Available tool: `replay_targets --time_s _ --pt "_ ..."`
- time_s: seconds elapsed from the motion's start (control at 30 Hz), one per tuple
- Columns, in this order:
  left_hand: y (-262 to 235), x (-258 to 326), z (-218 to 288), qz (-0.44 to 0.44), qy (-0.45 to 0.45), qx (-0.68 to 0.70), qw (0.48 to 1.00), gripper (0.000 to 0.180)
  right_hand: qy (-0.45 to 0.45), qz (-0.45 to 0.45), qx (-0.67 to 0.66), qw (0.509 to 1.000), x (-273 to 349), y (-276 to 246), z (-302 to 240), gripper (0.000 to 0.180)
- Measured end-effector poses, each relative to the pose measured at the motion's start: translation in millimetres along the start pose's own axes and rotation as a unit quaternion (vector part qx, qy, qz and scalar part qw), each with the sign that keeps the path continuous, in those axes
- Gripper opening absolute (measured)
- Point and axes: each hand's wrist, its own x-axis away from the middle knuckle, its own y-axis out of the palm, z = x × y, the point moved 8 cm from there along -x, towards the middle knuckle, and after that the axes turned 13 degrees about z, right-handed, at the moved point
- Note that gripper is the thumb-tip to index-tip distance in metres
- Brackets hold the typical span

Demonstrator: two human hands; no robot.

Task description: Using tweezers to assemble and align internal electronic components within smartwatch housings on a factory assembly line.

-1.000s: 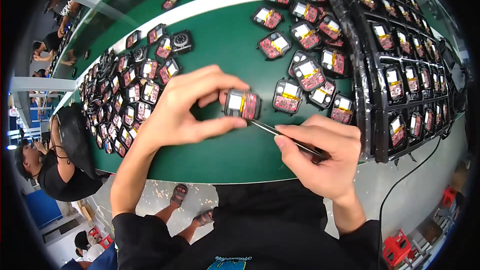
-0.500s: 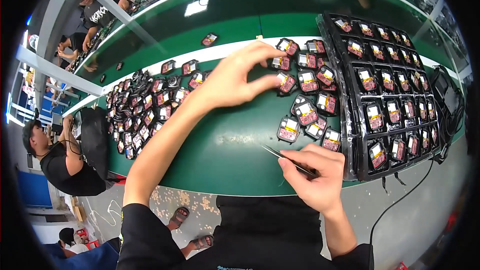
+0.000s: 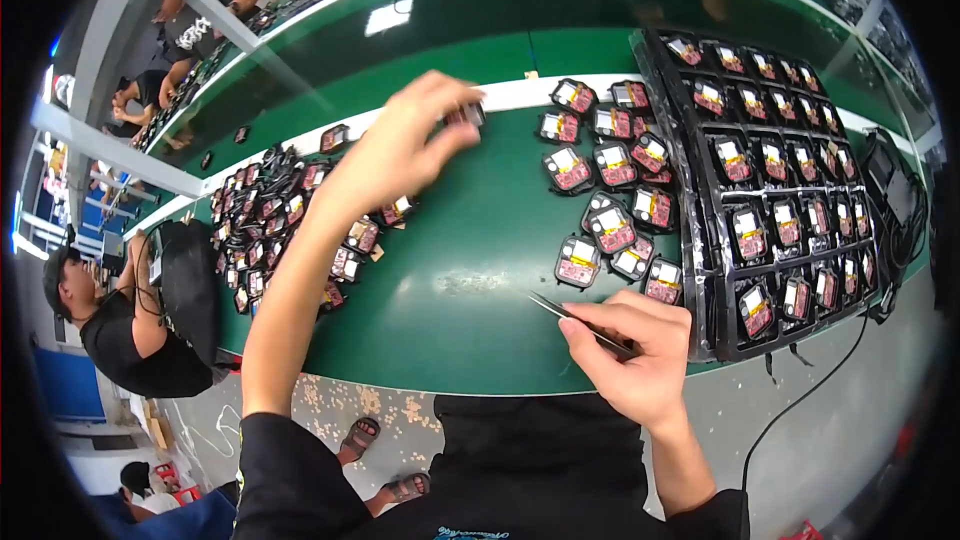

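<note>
My left hand (image 3: 405,145) is raised over the far part of the green bench, fingers curled around a small black-cased circuit unit (image 3: 465,116), which is blurred by motion. My right hand (image 3: 640,350) grips metal tweezers (image 3: 580,320), tips pointing up and left above the bench. Beyond the tips lies a group of open black casings (image 3: 615,162) with red circuit boards and white-and-yellow parts, some overlapping. To their right, a black compartment tray (image 3: 708,195) holds rows of similar units. A dense pile of units (image 3: 270,230) lies left of my left forearm.
The green bench (image 3: 450,340) ends at a near edge before my body. A white rail (image 3: 515,100) runs along its far side. Black cables (image 3: 895,210) lie right of the tray. A grey metal post (image 3: 120,140) and co-workers (image 3: 120,310) are at the left.
My left hand has moved left, away from the group of casings, with a unit between its fingers. One casing near the group's left edge shifted slightly. My right hand stays nearly still with the tweezers.
</note>
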Motion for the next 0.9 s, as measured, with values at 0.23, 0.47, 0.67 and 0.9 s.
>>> replay_targets --time_s 0.23,0.47,0.67,0.9 --pt "16 80 78 -0.102 0.074 0.022 0.992 0.036 -0.007 -0.006 0.006 1.0 -6 7 -5 0.015" --pt "-6 80 59 -0.109 -0.036 0.052 0.992 0.072 -0.007 -0.003 0.035 0.999 -5 7 -3 0.017" --pt "-4 95 42 -0.123 -0.02 0.069 0.99 0.061 -0.011 -0.018 0.046 0.999 -6 12 -5 0.018" --pt "19 98 66 -0.126 -0.017 0.154 0.98 0.054 -0.013 -0.032 0.06 0.998 -11 10 -3 0.018"
